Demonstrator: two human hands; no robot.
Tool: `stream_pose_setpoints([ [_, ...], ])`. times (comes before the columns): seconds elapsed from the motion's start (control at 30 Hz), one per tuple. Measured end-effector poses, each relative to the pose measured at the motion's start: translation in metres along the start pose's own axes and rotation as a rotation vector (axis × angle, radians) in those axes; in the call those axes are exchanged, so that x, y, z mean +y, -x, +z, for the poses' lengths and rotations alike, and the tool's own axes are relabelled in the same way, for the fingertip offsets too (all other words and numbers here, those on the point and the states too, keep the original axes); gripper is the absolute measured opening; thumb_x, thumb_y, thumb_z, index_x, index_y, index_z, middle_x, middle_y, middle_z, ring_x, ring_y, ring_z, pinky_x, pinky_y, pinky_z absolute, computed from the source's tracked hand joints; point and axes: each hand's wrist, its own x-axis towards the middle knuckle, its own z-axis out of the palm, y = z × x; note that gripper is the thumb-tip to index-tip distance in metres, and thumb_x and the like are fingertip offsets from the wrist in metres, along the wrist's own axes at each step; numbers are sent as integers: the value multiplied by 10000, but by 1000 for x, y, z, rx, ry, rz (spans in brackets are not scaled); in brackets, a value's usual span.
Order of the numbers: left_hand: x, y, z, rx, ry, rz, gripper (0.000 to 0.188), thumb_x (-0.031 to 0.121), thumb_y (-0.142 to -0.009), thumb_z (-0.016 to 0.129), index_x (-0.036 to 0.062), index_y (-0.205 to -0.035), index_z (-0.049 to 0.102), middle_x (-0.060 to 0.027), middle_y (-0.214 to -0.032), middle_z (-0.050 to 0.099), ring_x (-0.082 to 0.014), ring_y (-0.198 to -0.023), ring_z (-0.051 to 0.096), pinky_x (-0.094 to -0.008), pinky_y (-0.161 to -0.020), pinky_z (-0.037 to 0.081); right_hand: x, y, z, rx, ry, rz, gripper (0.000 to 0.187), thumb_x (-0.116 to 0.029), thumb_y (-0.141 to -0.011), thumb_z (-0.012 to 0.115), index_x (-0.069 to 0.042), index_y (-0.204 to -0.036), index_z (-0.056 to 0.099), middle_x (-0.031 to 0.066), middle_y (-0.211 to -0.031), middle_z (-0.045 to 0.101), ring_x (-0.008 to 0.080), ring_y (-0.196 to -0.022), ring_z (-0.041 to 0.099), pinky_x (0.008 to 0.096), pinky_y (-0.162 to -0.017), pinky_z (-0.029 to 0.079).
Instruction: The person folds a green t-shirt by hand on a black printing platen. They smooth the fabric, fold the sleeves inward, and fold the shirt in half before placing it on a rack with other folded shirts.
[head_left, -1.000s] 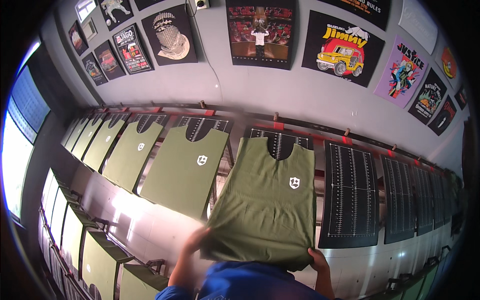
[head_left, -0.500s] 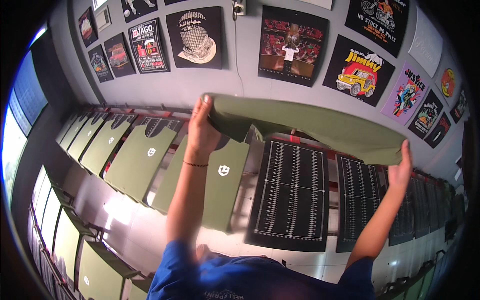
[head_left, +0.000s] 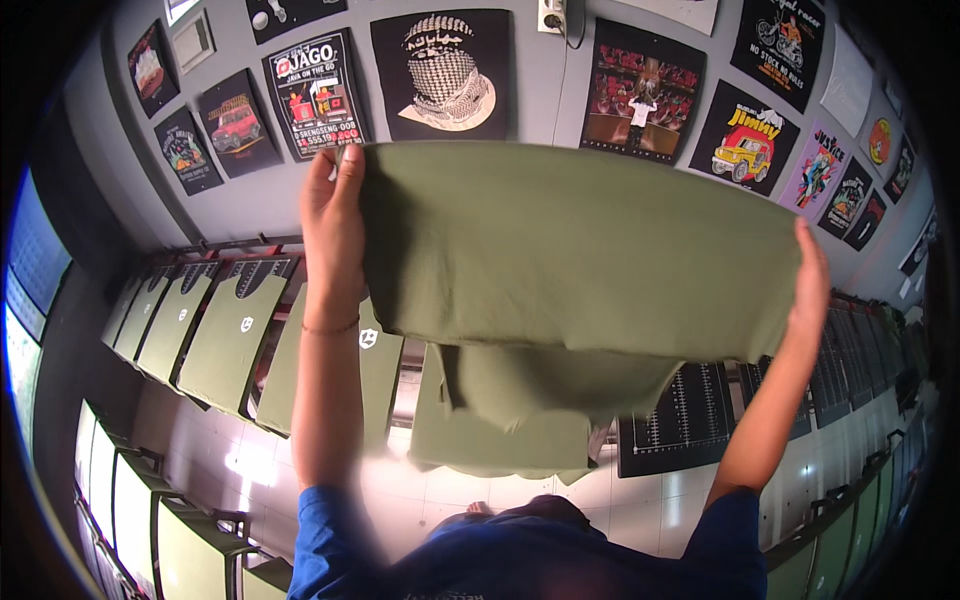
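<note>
An olive-green cloth panel [head_left: 580,240] is stretched wide between my two raised hands. My left hand [head_left: 335,225] pinches its upper left corner, thumb on top. At the far right edge my right hand [head_left: 812,275] grips the other side, its fingers mostly behind the cloth. The panel sags toward me, and a looser fold [head_left: 560,385] hangs beneath it, slightly blurred. Lower still, green cloth [head_left: 500,445] covers a board in front of me. Whether that cloth joins the held piece I cannot tell.
On the left, a row of boards carries green panels [head_left: 232,335] with small white emblems. Black boards with white ruled marks [head_left: 685,415] continue to the right. More green-covered boards [head_left: 190,540] stand lower left. Printed pictures [head_left: 440,75] hang on the grey wall.
Both hands have moved apart and the left has risen leftward. The cloth, folded narrow before, now spreads broad and hangs lower, over the formerly bare black board. My view has shifted rightward along the row.
</note>
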Motion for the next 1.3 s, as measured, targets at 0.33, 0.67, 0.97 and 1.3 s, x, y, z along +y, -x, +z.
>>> stream_pose_setpoints([
  [0.33,-93,-38,-73,128,-23,-191,257,248,-947,569,43,-803,512,28,-686,456,-46,-653,384,-224,-550,348,62,23,114,-159,-598,294,334,-224,-898,614,9,-1136,589,81,-1133,605,185,-1033,562,321,-905,436],
  [0.67,-88,133,-133,199,-83,-466,176,229,-946,572,54,-935,555,35,-829,526,-44,-783,484,-192,-703,404,94,160,54,-241,-61,533,494,-423,-888,600,-2,-1144,568,96,-1126,577,173,-1007,551,319,-881,433],
  [0.97,-219,349,-239,176,-495,-969,245,231,-949,565,83,-781,466,64,-693,371,-41,-636,317,-226,-528,275,288,360,12,-374,23,630,371,-292,-946,545,32,-1119,597,72,-996,629,146,-946,557,296,-844,437],
  [1.3,-194,382,-248,164,-472,-1023,293,292,-934,560,17,-848,509,-5,-661,454,-95,-591,395,-271,-520,337,266,392,-27,-481,-54,769,346,-291,-979,471,21,-1071,590,59,-978,625,121,-869,566,272,-790,452],
])
